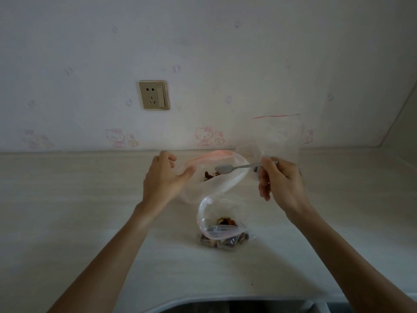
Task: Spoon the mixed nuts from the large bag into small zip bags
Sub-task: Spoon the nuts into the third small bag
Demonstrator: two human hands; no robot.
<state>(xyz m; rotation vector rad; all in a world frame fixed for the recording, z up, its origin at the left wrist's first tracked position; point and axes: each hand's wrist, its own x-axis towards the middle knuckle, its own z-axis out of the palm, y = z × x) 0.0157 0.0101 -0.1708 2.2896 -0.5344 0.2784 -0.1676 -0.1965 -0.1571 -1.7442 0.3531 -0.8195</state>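
Observation:
A clear zip bag with a red seal (216, 184) is held open at its left rim by my left hand (165, 177); a few dark nuts (208, 175) lie inside it. My right hand (279, 179) grips the handle of a metal spoon (234, 167), whose bowl hovers over that bag's mouth. Nearer to me on the counter lies another clear zip bag (222, 231) with mixed nuts in it, its top curling upward. A taller clear bag with a red strip (277, 134) stands behind my right hand against the wall.
The pale countertop (79, 199) runs back to a wall with cartoon-cat stickers and a power socket (154, 95). A dark sink edge (237, 307) lies at the bottom of the view. The wall corner (392, 123) closes in on the right.

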